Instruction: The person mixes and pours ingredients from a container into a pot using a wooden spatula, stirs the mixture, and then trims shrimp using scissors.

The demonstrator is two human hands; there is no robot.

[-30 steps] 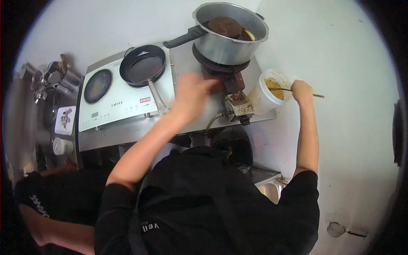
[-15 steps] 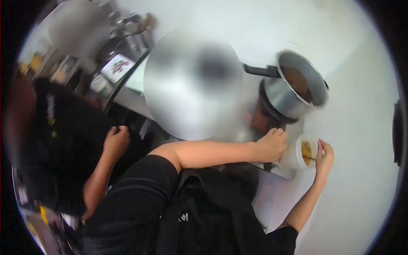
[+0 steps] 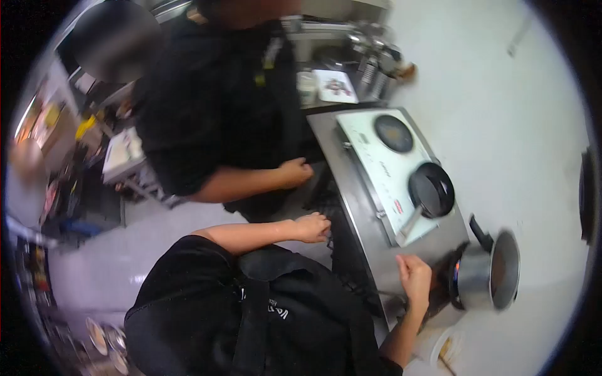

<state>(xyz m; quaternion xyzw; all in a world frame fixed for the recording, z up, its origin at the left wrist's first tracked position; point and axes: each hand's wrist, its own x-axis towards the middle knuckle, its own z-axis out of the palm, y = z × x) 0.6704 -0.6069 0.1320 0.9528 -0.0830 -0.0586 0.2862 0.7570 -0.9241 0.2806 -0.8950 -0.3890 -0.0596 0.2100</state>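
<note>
My left hand (image 3: pixel 311 228) is held in front of my apron, left of the steel table, with its fingers curled and nothing visible in them. Over the front edge of the table, my right hand (image 3: pixel 414 277) is closed, thumb side up, and also shows nothing held. Right of it stands a steel pot (image 3: pixel 475 276) with a black handle and brown contents, on a dark burner. Below my right forearm is a white tub (image 3: pixel 428 345) with yellowish-brown residue and a thin stick-like utensil (image 3: pixel 446 365) leaning in it.
A white two-plate cooktop (image 3: pixel 375 164) on the steel table (image 3: pixel 352 219) holds a black frying pan (image 3: pixel 439 188); a dark round disc (image 3: pixel 394 133) lies behind it. A co-worker in black (image 3: pixel 219 119) stands close at left. A white tray (image 3: pixel 337 86) sits farther back.
My view has swung left, bringing the cooktop into sight. Both hands have left the white tub; the utensil stays in it. The co-worker now appears nearer the table.
</note>
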